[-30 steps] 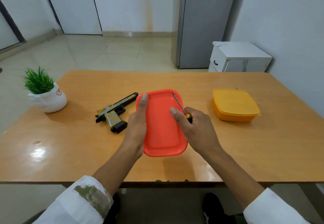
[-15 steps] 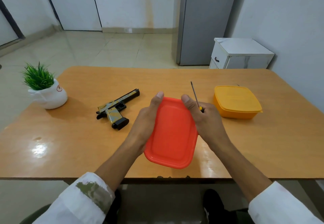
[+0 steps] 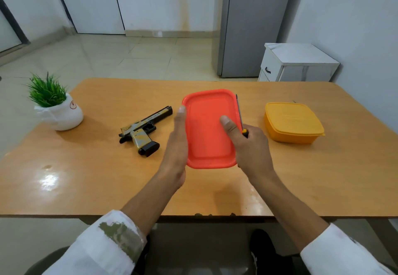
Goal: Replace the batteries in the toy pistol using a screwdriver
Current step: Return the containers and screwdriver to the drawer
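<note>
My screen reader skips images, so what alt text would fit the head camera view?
A person's left hand and right hand hold a red plastic container over a wooden table; the right also grips a screwdriver. A toy pistol and potted plant sit to its left, a lidded yellow box to its right.

A wooden table has a glossy, light-reflecting top. The red container and yellow box are smooth plastic. The screwdriver shaft is metal, and the toy pistol looks like painted plastic.
</note>
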